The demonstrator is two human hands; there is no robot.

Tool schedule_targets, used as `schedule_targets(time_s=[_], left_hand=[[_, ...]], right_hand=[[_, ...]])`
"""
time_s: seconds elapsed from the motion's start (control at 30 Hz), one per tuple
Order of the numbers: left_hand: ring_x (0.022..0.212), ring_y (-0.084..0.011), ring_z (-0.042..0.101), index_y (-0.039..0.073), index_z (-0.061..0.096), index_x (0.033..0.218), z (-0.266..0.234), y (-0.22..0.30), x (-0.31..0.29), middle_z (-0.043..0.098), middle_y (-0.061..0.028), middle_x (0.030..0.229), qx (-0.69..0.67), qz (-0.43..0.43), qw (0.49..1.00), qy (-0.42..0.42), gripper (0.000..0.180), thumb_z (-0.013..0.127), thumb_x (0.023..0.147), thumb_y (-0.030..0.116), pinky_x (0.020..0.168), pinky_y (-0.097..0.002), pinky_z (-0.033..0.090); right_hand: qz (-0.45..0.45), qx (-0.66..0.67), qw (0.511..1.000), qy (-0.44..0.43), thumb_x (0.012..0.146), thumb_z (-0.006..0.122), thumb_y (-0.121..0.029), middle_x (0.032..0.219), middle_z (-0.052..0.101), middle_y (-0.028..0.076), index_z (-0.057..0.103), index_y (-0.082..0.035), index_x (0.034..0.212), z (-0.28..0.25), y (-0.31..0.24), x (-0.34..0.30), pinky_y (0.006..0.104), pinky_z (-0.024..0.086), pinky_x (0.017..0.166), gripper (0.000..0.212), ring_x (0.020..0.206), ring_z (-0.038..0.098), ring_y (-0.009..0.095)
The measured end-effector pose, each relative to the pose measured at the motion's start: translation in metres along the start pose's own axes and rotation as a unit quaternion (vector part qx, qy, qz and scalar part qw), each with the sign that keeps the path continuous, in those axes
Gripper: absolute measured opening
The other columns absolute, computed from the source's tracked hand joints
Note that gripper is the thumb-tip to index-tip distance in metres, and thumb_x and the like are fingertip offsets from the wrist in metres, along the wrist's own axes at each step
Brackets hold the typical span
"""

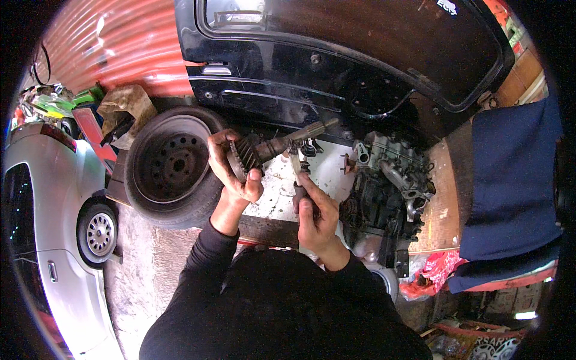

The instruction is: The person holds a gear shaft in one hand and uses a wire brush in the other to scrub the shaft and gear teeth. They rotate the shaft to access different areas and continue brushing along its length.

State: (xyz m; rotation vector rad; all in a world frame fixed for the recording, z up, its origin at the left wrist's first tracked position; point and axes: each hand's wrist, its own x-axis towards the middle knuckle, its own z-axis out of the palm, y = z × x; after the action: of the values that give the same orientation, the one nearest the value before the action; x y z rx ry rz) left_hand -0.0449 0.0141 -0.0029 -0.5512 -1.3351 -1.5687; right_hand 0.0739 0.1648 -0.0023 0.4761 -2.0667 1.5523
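My left hand (231, 171) is closed round the toothed end of a greasy gear shaft (282, 144). Its splined end points up and to the right, over the white work surface. Between the left thumb and fingers the gear's slanted teeth show. My right hand (317, 219) grips a slim brush-like tool (297, 174) by its dark handle, index finger stretched along it. The tool's pale upper part reaches up to the shaft's middle, where it appears to touch; its tip is hard to make out against the dark metal.
A wheel with a tyre (174, 165) stands left of the hands. At the right sits an engine (390, 186) on the stained white surface (270, 201). A black car tailgate (288, 78) rises behind. A dark blue cloth (513, 186) hangs far right; a silver car (57, 240) stands left.
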Motion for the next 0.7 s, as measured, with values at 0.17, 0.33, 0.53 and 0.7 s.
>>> schedule_targets(time_s=[0.17,0.33,0.53,0.7], left_hand=[[0.063,-0.0143,0.046,-0.007,0.049,0.108,0.002,0.000,0.005,0.051,-0.0075,0.079,-0.011,0.014,1.000,-0.010,0.068,0.067,0.078,0.051,0.057,-0.0290,0.039],[0.064,-0.0143,0.047,-0.007,0.049,0.108,0.003,-0.003,0.009,0.051,-0.0076,0.079,-0.007,0.025,1.000,0.002,0.070,0.068,0.078,0.053,0.058,-0.0288,0.039],[0.065,-0.0140,0.046,-0.008,0.048,0.109,0.003,0.001,0.009,0.051,-0.0080,0.081,-0.012,0.004,1.000,-0.018,0.071,0.068,0.078,0.053,0.058,-0.0289,0.039],[0.067,-0.0143,0.046,-0.008,0.048,0.110,0.000,-0.002,0.006,0.050,-0.0087,0.085,-0.011,-0.001,1.000,-0.008,0.072,0.066,0.079,0.055,0.059,-0.0290,0.039]], right_hand=[[-0.025,-0.073,0.997,0.017,0.097,0.052,-0.006,0.093,0.072,0.015,0.058,0.008,0.136,-0.002,0.017,-0.011,0.0267,0.045,0.059,0.041,0.062,0.056,0.011],[-0.106,-0.084,0.991,0.020,0.096,0.052,-0.003,0.096,0.074,0.017,0.057,0.009,0.136,-0.004,0.005,0.000,0.0262,0.047,0.059,0.042,0.060,0.058,0.012],[-0.057,-0.073,0.995,-0.020,0.096,0.051,-0.004,0.087,0.071,0.013,0.057,0.008,0.136,0.001,0.013,-0.001,0.0266,0.050,0.060,0.042,0.061,0.060,0.013],[0.062,0.028,0.995,-0.068,0.098,0.049,-0.005,0.104,0.073,0.018,0.058,0.003,0.137,-0.006,0.008,-0.016,0.0312,0.052,0.067,0.041,0.068,0.066,0.016]])
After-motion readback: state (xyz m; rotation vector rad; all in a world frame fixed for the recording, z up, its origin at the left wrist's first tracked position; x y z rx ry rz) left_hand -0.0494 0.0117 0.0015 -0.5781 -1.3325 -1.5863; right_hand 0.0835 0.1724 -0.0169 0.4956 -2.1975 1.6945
